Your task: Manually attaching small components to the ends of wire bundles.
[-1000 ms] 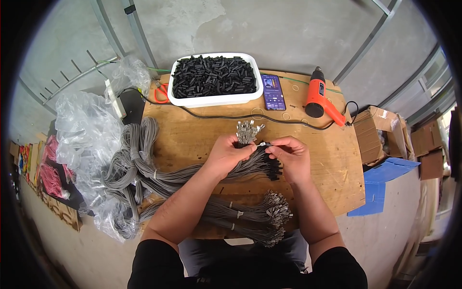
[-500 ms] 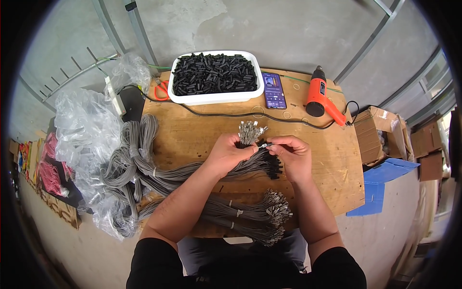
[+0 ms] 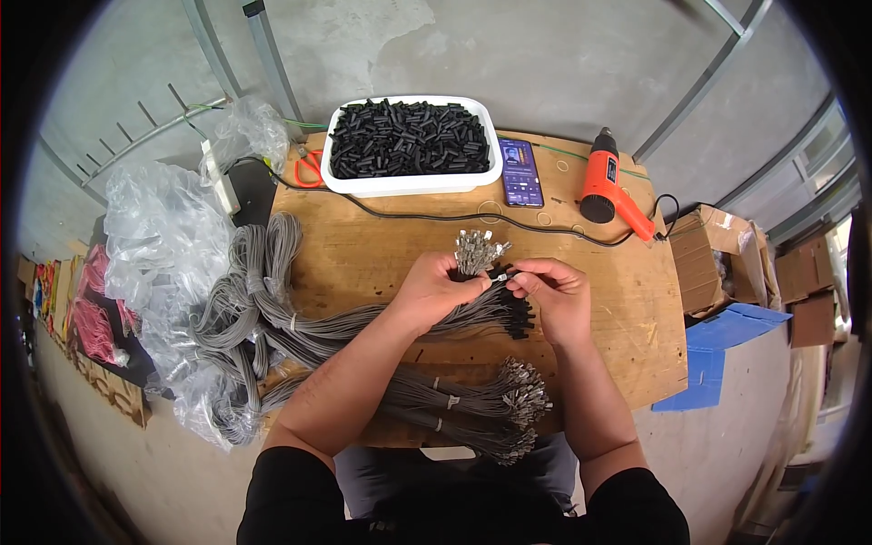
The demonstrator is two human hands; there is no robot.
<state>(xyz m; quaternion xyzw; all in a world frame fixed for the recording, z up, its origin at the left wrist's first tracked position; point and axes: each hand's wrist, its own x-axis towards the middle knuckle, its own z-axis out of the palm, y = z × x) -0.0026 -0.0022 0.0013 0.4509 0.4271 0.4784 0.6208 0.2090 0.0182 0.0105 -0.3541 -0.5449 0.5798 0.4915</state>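
My left hand (image 3: 433, 291) is closed around a bundle of thin grey cables, whose silver metal terminals (image 3: 476, 252) stick up above the fist. One white-silver terminal (image 3: 499, 278) points out from the left thumb towards the right fingertips. My right hand (image 3: 556, 295) is closed in a pinch beside that terminal; what lies between its fingertips is too small to make out. Beneath the hands, other cable ends with black sleeves (image 3: 519, 320) lie on the wooden table (image 3: 627, 336). Nearer to me rest tied bundles of grey cable (image 3: 436, 400) with bare metal terminals.
A white tub (image 3: 409, 188) of short black tubes stands at the back, beside a phone (image 3: 521, 173). An orange heat gun (image 3: 601, 186) stands at the right, its black cord crossing the table. Orange-handled scissors (image 3: 309, 169), plastic bags (image 3: 154, 245) and coiled cables (image 3: 263, 263) are left.
The right fingertips have drawn back slightly from the terminal, which now shows more clearly between the hands. My left hand keeps its grip on the bundle.
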